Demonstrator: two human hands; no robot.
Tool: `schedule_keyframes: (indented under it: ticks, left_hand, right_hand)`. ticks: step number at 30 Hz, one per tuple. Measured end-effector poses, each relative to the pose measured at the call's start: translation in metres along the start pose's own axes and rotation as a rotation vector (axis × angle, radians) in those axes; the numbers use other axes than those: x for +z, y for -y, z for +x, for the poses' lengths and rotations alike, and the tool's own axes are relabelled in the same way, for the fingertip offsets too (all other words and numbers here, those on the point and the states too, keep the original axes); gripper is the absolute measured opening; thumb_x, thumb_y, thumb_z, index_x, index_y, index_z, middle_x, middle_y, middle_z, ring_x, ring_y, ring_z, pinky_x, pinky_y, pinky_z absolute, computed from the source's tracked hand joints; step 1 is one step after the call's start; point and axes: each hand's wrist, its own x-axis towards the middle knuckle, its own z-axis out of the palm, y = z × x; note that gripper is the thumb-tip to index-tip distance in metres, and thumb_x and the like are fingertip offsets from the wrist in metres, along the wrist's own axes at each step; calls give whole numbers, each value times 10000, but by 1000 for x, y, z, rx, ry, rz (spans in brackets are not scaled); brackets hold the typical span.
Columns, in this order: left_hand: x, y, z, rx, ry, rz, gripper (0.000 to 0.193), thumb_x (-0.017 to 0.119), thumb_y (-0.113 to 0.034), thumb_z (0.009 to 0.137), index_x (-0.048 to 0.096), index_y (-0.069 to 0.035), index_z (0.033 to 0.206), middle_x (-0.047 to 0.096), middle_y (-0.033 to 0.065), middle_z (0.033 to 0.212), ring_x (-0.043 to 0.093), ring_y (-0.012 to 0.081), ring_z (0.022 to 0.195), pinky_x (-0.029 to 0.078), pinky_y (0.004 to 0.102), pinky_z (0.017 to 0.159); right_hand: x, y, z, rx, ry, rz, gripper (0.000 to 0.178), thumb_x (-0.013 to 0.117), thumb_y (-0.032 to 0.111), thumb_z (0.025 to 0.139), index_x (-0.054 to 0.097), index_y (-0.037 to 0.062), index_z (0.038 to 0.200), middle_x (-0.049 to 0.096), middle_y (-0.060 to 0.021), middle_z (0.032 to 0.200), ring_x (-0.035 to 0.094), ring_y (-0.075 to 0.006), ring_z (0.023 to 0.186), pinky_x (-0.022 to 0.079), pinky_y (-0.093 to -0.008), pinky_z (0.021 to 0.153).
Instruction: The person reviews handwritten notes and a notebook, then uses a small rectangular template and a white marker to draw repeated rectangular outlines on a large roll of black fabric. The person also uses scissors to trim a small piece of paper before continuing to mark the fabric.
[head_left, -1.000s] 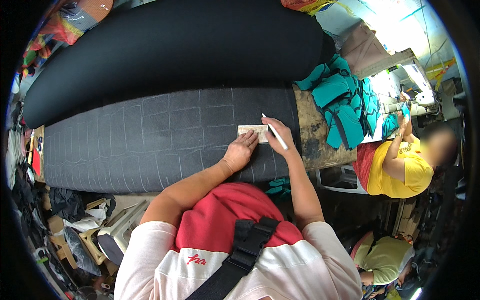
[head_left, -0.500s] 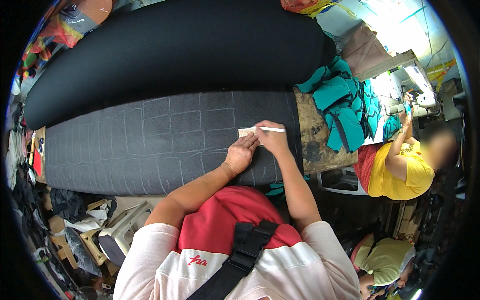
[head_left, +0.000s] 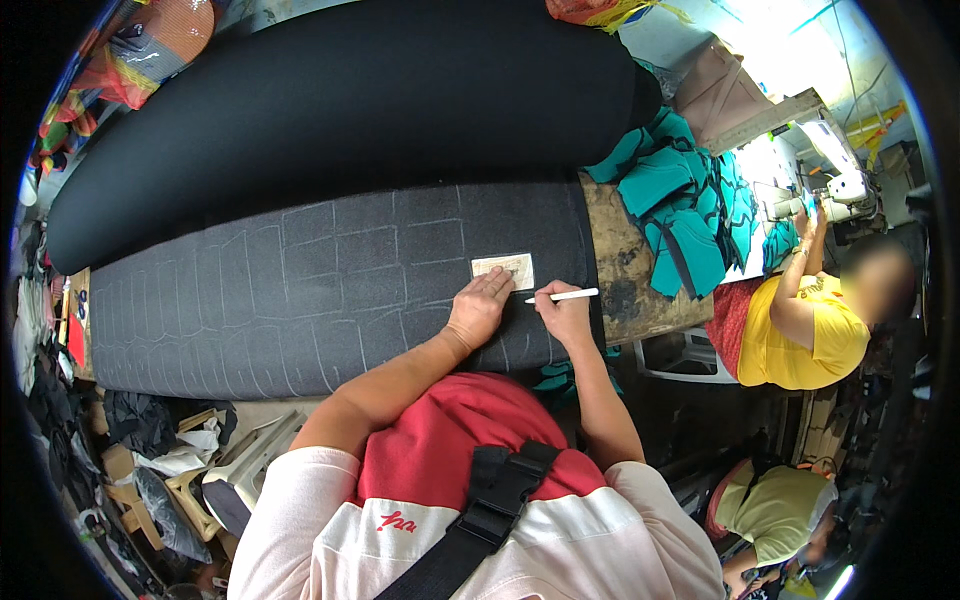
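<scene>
A dark grey cloth (head_left: 365, 262) lies spread on the long table, with rows of pale drawn outlines running across it. My left hand (head_left: 477, 307) rests its fingers flat on the lower edge of a small, pale rectangular template (head_left: 517, 267) near the cloth's right end. Just to the right, my right hand (head_left: 565, 316) pinches a white pen (head_left: 577, 294). The pen's tip is by the template's lower right corner, and its other end points right.
A thick black fabric roll (head_left: 340, 110) lies along the far side. Teal cut pieces (head_left: 680, 215) are heaped on the bare table end (head_left: 625, 270). At right a person in yellow (head_left: 810, 330) works at a sewing machine (head_left: 850, 192). A plastic stool (head_left: 245, 470) stands lower left.
My right hand and the pen have moved down from the template's top edge to its lower right corner, uncovering more of the template. My left hand still presses in about the same place.
</scene>
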Motion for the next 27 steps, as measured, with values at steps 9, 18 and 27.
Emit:
schedule_keyframes:
  ticks: [9, 18, 27]
  left_hand:
    - [-13, 6, 6, -140, 79, -197, 334, 549, -3, 747, 623, -77, 1064, 635, 145, 1072, 603, 287, 1031, 506, 382, 860]
    - [-8, 27, 37, -95, 14, -129, 187, 624, -93, 783, 652, -51, 963, 637, 124, 1065, 619, 279, 967, 517, 352, 836]
    - [-9, 37, 40, -81, -12, -137, 195, 618, -81, 799, 659, -1, 971, 634, 142, 1061, 592, 291, 1038, 476, 364, 908]
  right_hand:
    - [22, 10, 1, -106, 98, 62, 107, 624, 137, 775, 634, 31, 794, 636, -147, 718, 633, -293, 668, 493, -344, 619]
    - [-29, 5, 27, -44, -246, -121, 92, 609, 77, 784, 631, -10, 805, 628, -149, 669, 646, -242, 621, 492, -304, 571]
    - [13, 10, 88, -172, -99, 66, 141, 628, 122, 820, 657, 4, 892, 662, -94, 744, 620, -129, 667, 484, -259, 612]
